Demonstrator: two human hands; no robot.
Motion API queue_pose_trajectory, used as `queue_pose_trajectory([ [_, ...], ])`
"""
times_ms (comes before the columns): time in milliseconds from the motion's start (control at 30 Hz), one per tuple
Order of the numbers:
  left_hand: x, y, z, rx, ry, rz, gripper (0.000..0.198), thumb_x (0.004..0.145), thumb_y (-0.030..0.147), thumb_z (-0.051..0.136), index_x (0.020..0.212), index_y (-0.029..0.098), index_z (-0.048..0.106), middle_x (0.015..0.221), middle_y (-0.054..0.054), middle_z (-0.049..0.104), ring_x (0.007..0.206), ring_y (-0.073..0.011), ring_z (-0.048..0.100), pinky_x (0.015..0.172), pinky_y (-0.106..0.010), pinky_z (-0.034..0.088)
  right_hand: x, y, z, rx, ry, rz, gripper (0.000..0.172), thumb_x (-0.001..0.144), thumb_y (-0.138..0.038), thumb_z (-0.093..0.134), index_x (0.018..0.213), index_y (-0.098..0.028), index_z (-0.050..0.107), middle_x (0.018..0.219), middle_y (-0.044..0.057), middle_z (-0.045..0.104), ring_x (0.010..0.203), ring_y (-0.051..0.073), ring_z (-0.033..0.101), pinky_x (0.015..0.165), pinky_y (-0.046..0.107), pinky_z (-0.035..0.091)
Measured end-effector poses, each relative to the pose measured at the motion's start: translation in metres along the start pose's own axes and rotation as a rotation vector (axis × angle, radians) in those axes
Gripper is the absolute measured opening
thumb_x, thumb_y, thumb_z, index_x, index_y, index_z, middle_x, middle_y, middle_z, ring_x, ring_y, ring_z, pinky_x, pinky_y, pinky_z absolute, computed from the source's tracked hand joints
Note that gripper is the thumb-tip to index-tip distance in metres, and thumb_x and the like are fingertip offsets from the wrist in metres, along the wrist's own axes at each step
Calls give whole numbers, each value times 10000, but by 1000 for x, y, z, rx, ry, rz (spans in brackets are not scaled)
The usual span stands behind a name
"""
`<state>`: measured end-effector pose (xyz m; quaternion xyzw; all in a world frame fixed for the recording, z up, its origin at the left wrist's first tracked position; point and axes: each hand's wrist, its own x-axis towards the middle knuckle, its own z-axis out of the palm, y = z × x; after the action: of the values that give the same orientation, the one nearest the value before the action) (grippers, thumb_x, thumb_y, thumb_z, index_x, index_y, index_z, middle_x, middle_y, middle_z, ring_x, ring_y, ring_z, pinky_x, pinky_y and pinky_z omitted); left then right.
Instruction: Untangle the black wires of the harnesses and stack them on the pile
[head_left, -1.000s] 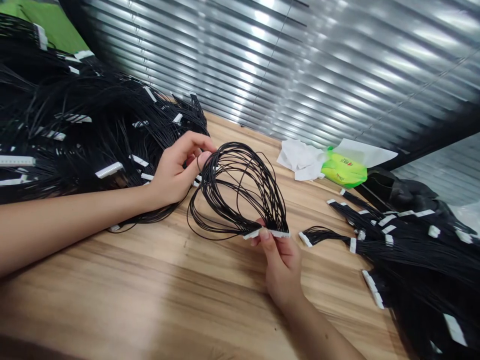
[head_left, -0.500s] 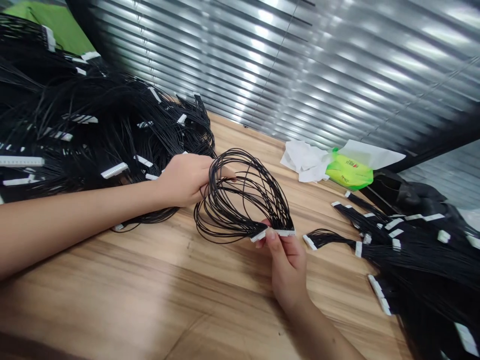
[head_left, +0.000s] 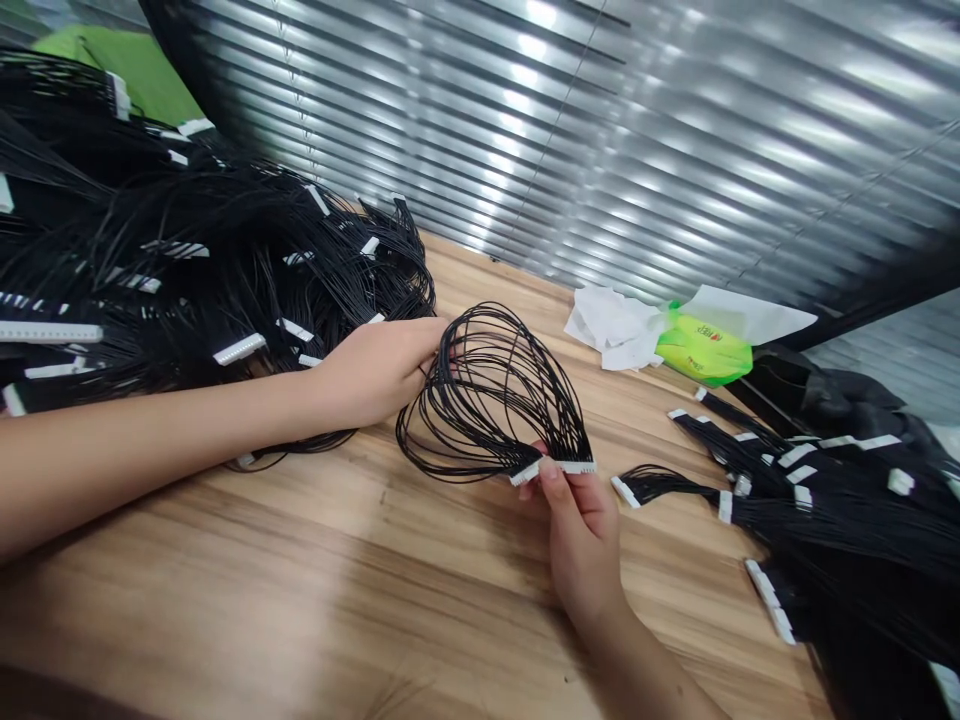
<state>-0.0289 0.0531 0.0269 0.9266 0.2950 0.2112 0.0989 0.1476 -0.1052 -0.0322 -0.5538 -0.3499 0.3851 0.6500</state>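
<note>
While right hand point(head_left: 585, 540) pinches two white connectors point(head_left: 577, 467), left hand point(head_left: 382, 370) meets black wire loop point(head_left: 566, 415), fingers partly hidden; can't tell its grip.

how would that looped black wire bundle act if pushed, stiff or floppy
The wire bundle would probably flex easily, since its strands are thin and fan apart loosely. It may spring back a little: the strands bow in rounded arcs from the right hand. The straight-edged white connectors likely won't bend.
</note>
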Motion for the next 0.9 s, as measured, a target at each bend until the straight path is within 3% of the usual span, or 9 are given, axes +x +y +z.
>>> queue_pose_trajectory([
  [100, -2, 1, -1, -278, 57, 61, 228, 918, 208, 367, 844, 166, 578, 769, 26, 631, 691, -104, 587, 626, -185, 429, -1, 2, -1, 16, -31, 18, 199, 802, -394, 674, 865, -216, 735, 643, -11, 655, 599, 113, 562, 609, 245, 476],
  [200, -2, 1, 0, -410, 93, 79, 313, 965, 306, 346, 818, 143, 569, 712, 28, 587, 629, -75, 537, 590, -160, 413, -1, 2, -2, 27, -86, 29, 189, 814, -392, 665, 884, -232, 736, 636, -21, 646, 604, 103, 561, 608, 228, 471],
  [267, 0, 0, 3, -452, 99, 93, 287, 965, 317, 385, 879, 132, 588, 779, 11, 619, 704, -79, 576, 657, -159, 446, -1, 2, -3, 45, -112, 36, 183, 818, -395, 663, 883, -241, 738, 645, -24, 650, 602, 96, 558, 608, 218, 468],
  [367, 1, -4, 9, -458, 90, 222, 224, 954, 251, 434, 1035, 129, 604, 981, -44, 658, 949, -113, 607, 867, -209, 466, 0, 2, -2, 88, -180, 66, 176, 820, -397, 664, 866, -246, 741, 649, -26, 653, 596, 88, 553, 610, 209, 466],
  [467, 1, -7, 13, -367, 94, 332, 258, 955, 201, 404, 1126, 131, 584, 1071, -77, 649, 1053, -129, 579, 934, -240, 451, 1, 2, -2, 144, -241, 123, 183, 808, -407, 675, 848, -240, 742, 663, -22, 660, 584, 83, 546, 601, 206, 460],
  [600, -2, -7, 11, -160, 20, 234, 230, 926, 224, 414, 1031, 141, 601, 946, -47, 659, 852, -133, 608, 741, -218, 457, 3, 1, -1, 215, -191, 179, 204, 763, -419, 719, 830, -227, 736, 651, -27, 649, 559, 76, 528, 585, 205, 446],
  [700, -5, -7, 8, -35, -47, 135, 237, 913, 260, 417, 885, 157, 629, 770, -6, 652, 648, -122, 568, 587, -217, 376, 5, 1, 0, 232, -178, 195, 194, 762, -406, 724, 828, -224, 735, 661, -23, 660, 562, 76, 527, 585, 205, 439],
  [800, -7, -4, 7, -116, 19, 146, 273, 943, 286, 403, 973, 158, 643, 832, -6, 695, 714, -120, 616, 636, -210, 413, 5, 2, 0, 231, -204, 195, 177, 776, -396, 713, 831, -230, 742, 672, -20, 674, 566, 75, 529, 587, 201, 439],
  [900, -5, 4, 8, -439, 27, 140, 246, 942, 280, 466, 1080, 162, 632, 982, -12, 708, 900, -112, 648, 806, -203, 473, 4, 2, 0, 227, -227, 193, 166, 782, -392, 708, 834, -239, 748, 675, -22, 676, 566, 74, 527, 589, 198, 439],
])
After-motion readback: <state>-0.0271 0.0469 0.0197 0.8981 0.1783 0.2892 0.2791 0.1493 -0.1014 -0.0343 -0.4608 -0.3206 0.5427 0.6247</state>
